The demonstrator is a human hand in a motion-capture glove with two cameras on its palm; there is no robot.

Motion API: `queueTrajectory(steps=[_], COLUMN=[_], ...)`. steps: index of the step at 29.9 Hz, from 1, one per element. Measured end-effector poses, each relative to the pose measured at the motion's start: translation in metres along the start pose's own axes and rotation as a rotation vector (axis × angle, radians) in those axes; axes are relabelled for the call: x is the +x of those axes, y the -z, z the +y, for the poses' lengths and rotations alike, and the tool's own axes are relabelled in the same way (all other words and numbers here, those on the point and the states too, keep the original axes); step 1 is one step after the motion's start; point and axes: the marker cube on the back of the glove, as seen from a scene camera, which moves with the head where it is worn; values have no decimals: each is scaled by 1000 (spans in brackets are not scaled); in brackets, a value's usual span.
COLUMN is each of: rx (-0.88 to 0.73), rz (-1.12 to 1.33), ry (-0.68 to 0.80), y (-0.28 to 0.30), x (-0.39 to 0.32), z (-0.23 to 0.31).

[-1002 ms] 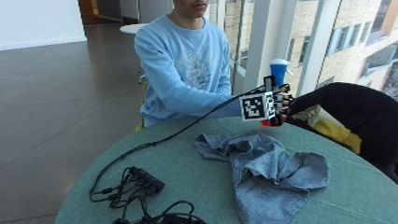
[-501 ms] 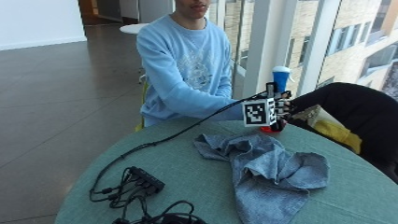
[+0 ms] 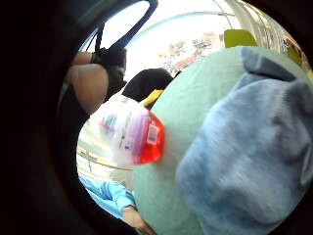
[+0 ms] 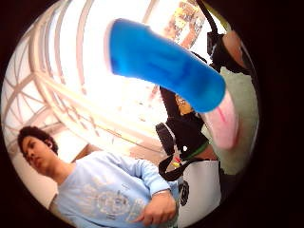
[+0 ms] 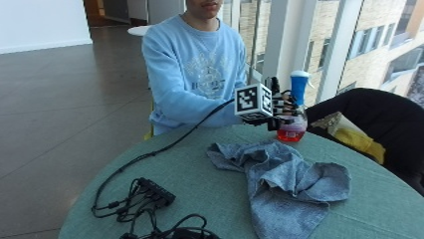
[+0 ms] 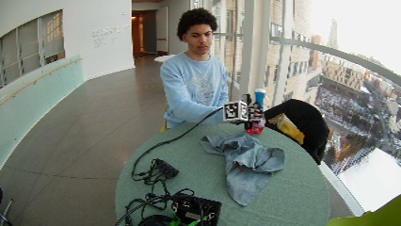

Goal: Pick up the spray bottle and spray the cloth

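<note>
Outside, the gloved right hand [image 5: 281, 110] is wrapped around the spray bottle [image 5: 293, 113] at mid-body, fingers curled round it; the bottle stands upright with its red base at or just above the green tablecloth [image 5: 199, 174], contact not resolvable. Its blue spray head [image 5: 299, 84] rises above the grip. The grey-blue cloth [image 5: 281, 184] lies crumpled on the table, below and nearer the camera than the grip, not touching the bottle. Wide outside view: same arrangement, hand [image 6: 253, 114] on bottle [image 6: 255, 123], cloth [image 6: 247, 162] spread toward the table centre. Little-finger palm view: clear labelled body with red liquid [image 3: 132, 137] close against the palm, cloth [image 3: 249, 156] beside it on the tablecloth. Thumb-side palm view: blue head [image 4: 166, 71] fills the field just off the palm.
</note>
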Motion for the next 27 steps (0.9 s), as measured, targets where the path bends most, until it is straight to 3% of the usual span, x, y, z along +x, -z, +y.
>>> queueTrajectory(steps=[14, 21, 27], rx=[39, 13, 0], rz=[434, 623, 673], ry=[-162, -195, -234], y=[158, 186, 194], x=[8, 22, 35], z=[151, 230, 265])
